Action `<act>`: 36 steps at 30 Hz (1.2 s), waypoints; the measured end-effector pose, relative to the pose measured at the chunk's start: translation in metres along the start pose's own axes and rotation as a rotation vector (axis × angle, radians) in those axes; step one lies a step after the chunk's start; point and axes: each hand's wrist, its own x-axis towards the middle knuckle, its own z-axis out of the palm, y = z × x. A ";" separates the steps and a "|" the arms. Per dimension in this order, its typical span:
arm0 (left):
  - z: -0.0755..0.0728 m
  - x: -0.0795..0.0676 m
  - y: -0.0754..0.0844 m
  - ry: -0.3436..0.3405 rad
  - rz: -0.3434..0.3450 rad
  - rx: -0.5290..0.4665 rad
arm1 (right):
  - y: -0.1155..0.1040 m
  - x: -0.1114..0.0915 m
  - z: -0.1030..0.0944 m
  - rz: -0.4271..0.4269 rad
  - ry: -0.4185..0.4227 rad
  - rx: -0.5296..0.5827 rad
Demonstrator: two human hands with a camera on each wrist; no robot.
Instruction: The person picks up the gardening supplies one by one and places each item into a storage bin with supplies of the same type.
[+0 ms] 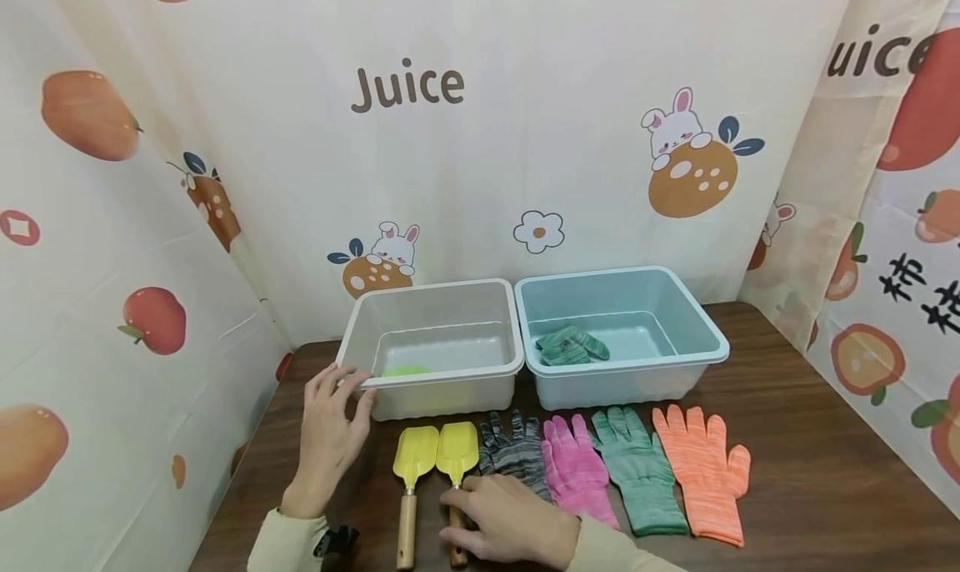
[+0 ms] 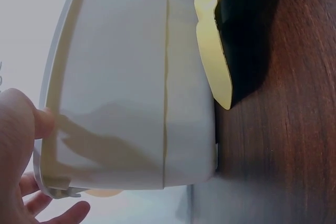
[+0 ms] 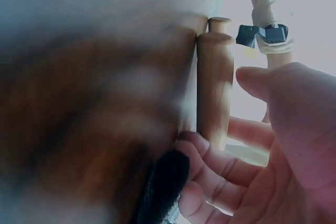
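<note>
My left hand (image 1: 330,430) holds the front left corner of the grey bin (image 1: 442,398), its thumb on the front wall below the rim. Two toy shovels lie side by side before the bin: the left yellow shovel (image 1: 416,455) and the right yellow shovel (image 1: 457,451), both with wooden handles. Over the right shovel's wooden handle (image 3: 212,87) is my right hand (image 1: 513,518). Its fingers reach round the handle's far side, while the thumb stands apart from the wood. Part of that handle is hidden in the head view.
Right of the shovels lie a black-grey glove (image 1: 517,451), a pink glove (image 1: 577,468), a green glove (image 1: 641,472) and an orange glove (image 1: 705,472). The light blue bin (image 1: 622,380) contains folded green knitwear (image 1: 570,345). Something bright green (image 1: 406,370) shows inside the grey bin.
</note>
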 end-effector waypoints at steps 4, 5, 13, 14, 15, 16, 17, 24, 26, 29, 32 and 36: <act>0.001 0.000 0.001 0.002 0.010 0.009 | -0.001 -0.003 0.001 0.015 0.018 -0.007; 0.002 0.000 0.001 0.003 0.013 0.008 | -0.001 -0.003 0.001 0.020 0.022 -0.011; 0.002 -0.001 0.001 -0.003 0.004 -0.004 | -0.004 -0.005 -0.002 0.064 -0.021 0.055; 0.002 -0.001 0.002 -0.003 0.003 -0.006 | -0.005 -0.005 -0.002 0.069 -0.022 0.060; 0.001 -0.001 0.002 -0.006 0.000 -0.009 | -0.005 -0.005 -0.003 0.073 -0.020 0.059; 0.001 -0.001 0.002 -0.007 0.000 -0.008 | -0.005 -0.005 -0.004 0.075 -0.014 0.057; 0.000 -0.001 0.002 -0.008 -0.001 -0.009 | -0.006 -0.005 -0.005 0.078 -0.006 0.056; -0.001 0.000 0.002 -0.009 -0.004 -0.012 | -0.007 -0.006 -0.008 0.073 0.101 0.067; -0.001 0.000 0.002 -0.008 -0.002 -0.013 | -0.007 -0.006 -0.008 0.066 0.138 0.072; 0.000 0.001 0.002 -0.005 0.002 -0.012 | -0.008 -0.007 -0.009 0.052 0.181 0.085; 0.000 0.001 0.002 -0.004 0.002 -0.011 | -0.007 -0.007 -0.010 0.039 0.204 0.111; 0.000 0.001 0.001 -0.005 0.000 -0.012 | -0.005 -0.008 -0.010 0.029 0.230 0.161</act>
